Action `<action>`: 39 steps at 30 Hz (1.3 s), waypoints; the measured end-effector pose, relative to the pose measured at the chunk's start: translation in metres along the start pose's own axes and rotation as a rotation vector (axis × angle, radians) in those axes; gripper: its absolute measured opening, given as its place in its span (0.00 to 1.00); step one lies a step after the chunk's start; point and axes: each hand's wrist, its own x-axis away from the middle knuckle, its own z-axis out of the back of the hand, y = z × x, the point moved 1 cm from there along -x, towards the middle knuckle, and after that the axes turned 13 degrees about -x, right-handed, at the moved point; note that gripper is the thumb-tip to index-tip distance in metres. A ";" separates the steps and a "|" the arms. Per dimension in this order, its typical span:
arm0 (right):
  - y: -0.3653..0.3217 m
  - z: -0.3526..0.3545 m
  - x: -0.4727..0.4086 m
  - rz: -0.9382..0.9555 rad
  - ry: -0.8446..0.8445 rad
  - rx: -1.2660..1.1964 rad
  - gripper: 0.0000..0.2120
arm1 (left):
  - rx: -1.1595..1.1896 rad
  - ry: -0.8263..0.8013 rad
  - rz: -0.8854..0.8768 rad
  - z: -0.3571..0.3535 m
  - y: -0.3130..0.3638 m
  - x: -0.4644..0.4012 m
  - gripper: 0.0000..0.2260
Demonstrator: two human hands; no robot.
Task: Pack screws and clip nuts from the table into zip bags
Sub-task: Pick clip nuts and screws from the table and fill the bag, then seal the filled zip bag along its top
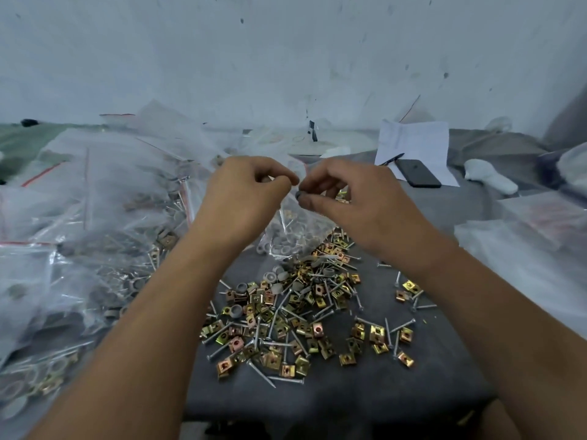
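Observation:
A loose heap of gold and copper clip nuts (287, 325) mixed with long silver screws (276, 315) and grey round spacers lies on the dark cloth in front of me. Above the heap hangs a small clear zip bag (298, 230), partly filled with grey spacers and a few screws. My left hand (244, 192) pinches the bag's top edge at the left. My right hand (346, 192) pinches the top edge at the right and also has a small grey spacer (300, 195) between thumb and forefinger. The bag's mouth is hidden between my fingers.
A big pile of filled zip bags with red seal strips (95, 223) covers the left side. Empty bags (540, 236) lie at the right. A dark phone (417, 173), a pen and a white paper (416, 144) sit at the back right, a white wall behind.

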 end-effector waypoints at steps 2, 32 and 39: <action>0.004 0.000 -0.002 -0.018 0.006 -0.016 0.07 | -0.018 0.006 0.024 -0.003 -0.002 -0.003 0.09; 0.002 0.026 0.003 0.041 0.285 -0.131 0.06 | 0.599 0.027 0.187 0.008 0.007 -0.019 0.04; 0.010 0.040 -0.002 0.064 0.403 -0.314 0.12 | 0.454 0.010 0.081 0.003 0.010 -0.013 0.07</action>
